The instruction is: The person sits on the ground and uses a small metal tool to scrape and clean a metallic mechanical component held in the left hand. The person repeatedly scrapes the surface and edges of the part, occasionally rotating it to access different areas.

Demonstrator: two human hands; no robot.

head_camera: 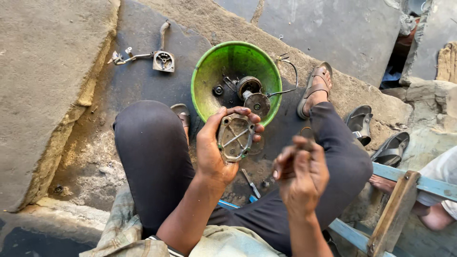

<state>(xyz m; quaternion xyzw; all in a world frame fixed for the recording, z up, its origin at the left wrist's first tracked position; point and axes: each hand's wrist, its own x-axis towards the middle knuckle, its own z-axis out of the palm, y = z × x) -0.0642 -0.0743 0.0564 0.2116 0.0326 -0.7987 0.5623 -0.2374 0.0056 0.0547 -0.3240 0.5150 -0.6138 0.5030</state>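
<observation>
My left hand (214, 147) grips a flat, oily metal cover plate (235, 138) with ribs and bolt holes, held face up above my knees. My right hand (301, 171) is to the right of it, fingers pinched together on something small and dark that I cannot make out. Just beyond the plate stands a green plastic basin (214, 66) holding several greasy metal parts, among them a round disc (257, 103) and a cable (290, 81).
A metal part with a lever arm (159, 58) lies on the dark oily ground at the back left. A small tool (251, 183) lies between my legs. Loose sandals (376, 135) and another person's foot (385, 183) are at the right, beside a blue wooden frame (400, 200).
</observation>
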